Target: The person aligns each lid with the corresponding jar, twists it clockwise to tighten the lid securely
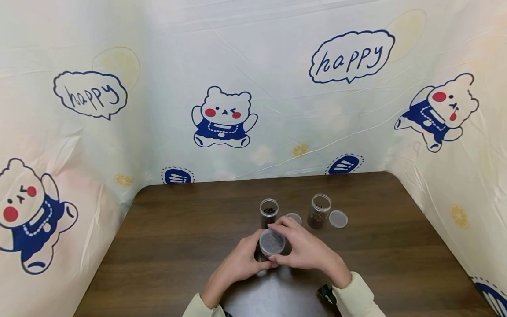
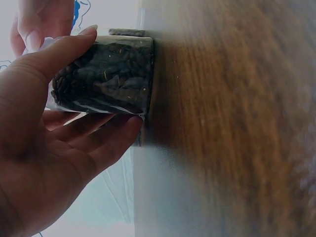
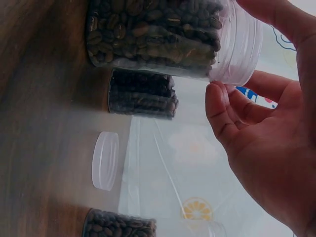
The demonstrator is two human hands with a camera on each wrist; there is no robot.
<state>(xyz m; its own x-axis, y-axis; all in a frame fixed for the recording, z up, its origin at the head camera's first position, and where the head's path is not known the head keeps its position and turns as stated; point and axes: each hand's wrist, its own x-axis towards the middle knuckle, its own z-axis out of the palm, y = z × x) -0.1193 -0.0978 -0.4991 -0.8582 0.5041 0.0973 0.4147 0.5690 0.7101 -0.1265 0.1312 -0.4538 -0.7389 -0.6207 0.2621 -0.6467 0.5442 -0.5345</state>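
Observation:
A clear jar of dark coffee beans (image 2: 106,74) stands on the table in front of me, capped with a translucent lid (image 1: 272,242). My left hand (image 1: 243,259) holds the jar's body from the left, thumb on one side and fingers on the other. From the right, my right hand (image 1: 305,246) grips the lid's rim between thumb and fingers, as the right wrist view also shows at the lid (image 3: 243,44). Whether the lid sits fully down cannot be told.
Behind stand two uncovered jars of beans, the left jar (image 1: 269,210) partly hidden by my hands and the right jar (image 1: 319,212). One loose lid (image 1: 294,217) lies between them, another lid (image 1: 338,219) right of the right jar. Printed cloth (image 1: 277,110) surrounds the wooden table (image 1: 178,237).

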